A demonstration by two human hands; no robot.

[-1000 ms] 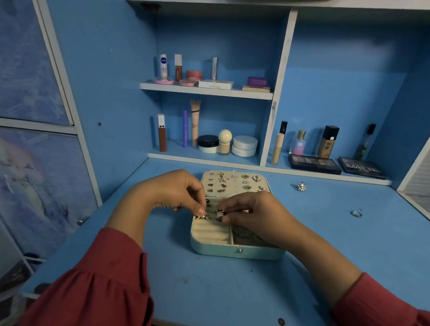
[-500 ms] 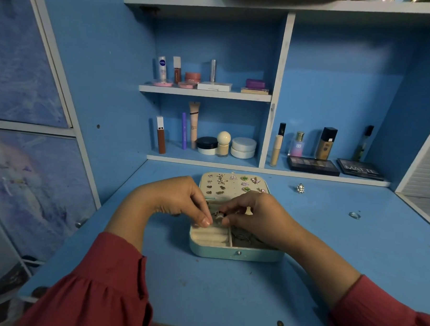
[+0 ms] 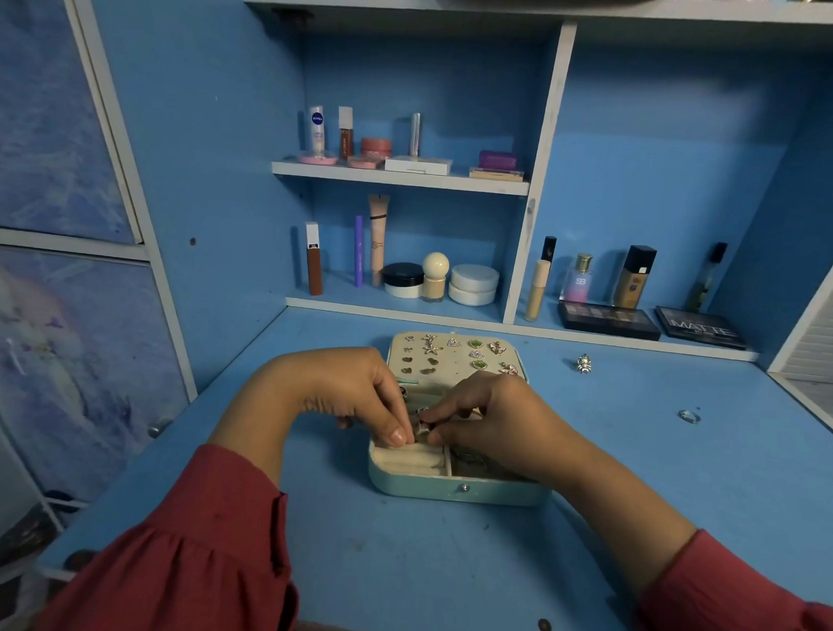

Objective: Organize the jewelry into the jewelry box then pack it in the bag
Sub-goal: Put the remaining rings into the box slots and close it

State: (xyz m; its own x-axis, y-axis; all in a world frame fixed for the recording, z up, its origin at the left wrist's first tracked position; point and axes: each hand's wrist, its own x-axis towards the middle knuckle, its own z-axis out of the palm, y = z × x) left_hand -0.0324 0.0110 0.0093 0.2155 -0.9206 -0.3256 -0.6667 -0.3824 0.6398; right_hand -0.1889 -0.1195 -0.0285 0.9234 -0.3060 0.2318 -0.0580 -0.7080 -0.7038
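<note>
Blue counter (image 3: 439, 582) with the open jewelry box (image 3: 458, 489) sitting mid-counter, lid panel (image 3: 451, 360) laid back and studded with earrings. Both forearms in red sleeves come in from the lower corners, wrists bent inward, meeting over the box's left ring-roll compartment. Left hand (image 3: 343, 388) palm down, fingers curled, thumb and forefinger tip pressed to a small silver ring (image 3: 422, 429). Right hand (image 3: 491, 415) also curled, its fingers pinching the same ring from the other side; the ring is just above the ring rolls, can't tell if seated. Right compartment holds more jewelry, mostly hidden by the right hand. A silver piece (image 3: 584, 363) lies on the counter right of the lid, a clear ring (image 3: 689, 416) further right, well apart from the box. Versus half a second ago: both hands have dropped slightly toward the box's near edge and closed tighter together; box and loose pieces unmoved.
</note>
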